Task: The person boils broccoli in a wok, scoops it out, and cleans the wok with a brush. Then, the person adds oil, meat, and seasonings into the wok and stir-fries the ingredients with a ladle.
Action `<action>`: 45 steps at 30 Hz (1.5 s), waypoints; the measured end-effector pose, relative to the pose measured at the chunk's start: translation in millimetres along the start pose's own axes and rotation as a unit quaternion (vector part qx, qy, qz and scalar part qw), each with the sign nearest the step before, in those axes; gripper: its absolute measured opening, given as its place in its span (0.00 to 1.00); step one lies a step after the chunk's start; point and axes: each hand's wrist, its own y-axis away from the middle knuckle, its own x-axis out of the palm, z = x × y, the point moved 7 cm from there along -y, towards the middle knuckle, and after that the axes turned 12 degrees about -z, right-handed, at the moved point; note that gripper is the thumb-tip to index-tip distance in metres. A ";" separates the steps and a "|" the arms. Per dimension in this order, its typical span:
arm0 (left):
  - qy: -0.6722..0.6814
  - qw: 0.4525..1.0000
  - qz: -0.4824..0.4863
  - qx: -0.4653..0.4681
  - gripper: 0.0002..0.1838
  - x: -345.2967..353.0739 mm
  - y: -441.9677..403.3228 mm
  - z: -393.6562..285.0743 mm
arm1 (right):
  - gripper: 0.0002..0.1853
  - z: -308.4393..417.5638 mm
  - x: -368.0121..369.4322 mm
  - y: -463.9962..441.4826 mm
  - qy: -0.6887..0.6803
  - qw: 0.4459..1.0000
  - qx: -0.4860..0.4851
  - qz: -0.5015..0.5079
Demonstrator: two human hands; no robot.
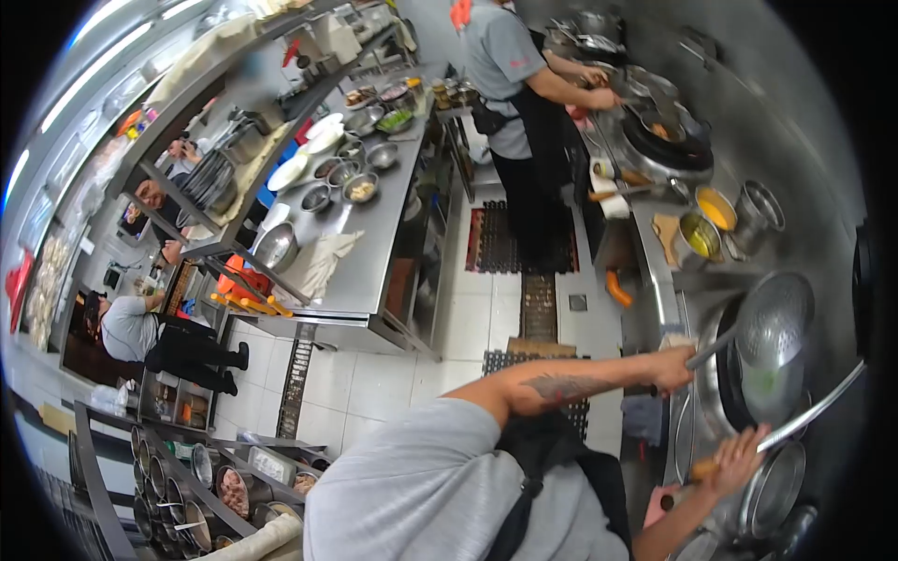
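Note:
My left hand [675, 366], on the tattooed arm, is closed around the grey handle of a large perforated skimmer [778, 313]. The skimmer's round bowl is tilted over a wok [716, 374] at the right, and a blurred green patch shows just below it. Lower down, my right hand [735, 462] wraps round a long metal-shafted tool [812, 409] with a wooden handle end. Its shaft runs up to the right, and its far end is lost at the dark picture edge. A round metal pan [778, 488] lies beside my right hand.
Pots with yellow liquid [716, 208] stand beyond the wok. A co-worker [510, 84] works at another wok [666, 140]. Behind is a steel counter [360, 266] with bowls. A rack of metal containers [234, 491] stands lower left; another person [131, 327] bends further back.

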 end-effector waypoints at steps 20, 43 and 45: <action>-0.576 0.725 0.071 0.370 0.30 -20.0 -73.9 38.8 | 0.18 -14.0 -10.0 -18.5 0.121 0.990 -0.059 -0.032; -0.142 0.936 0.258 -0.191 0.09 60.4 -366.7 13.7 | 0.15 -130.5 -107.0 -141.8 0.460 0.824 0.146 -0.297; 0.092 0.878 0.195 -0.428 0.08 71.7 -347.9 11.1 | 0.14 -100.5 -93.5 -129.9 0.489 0.810 0.128 -0.298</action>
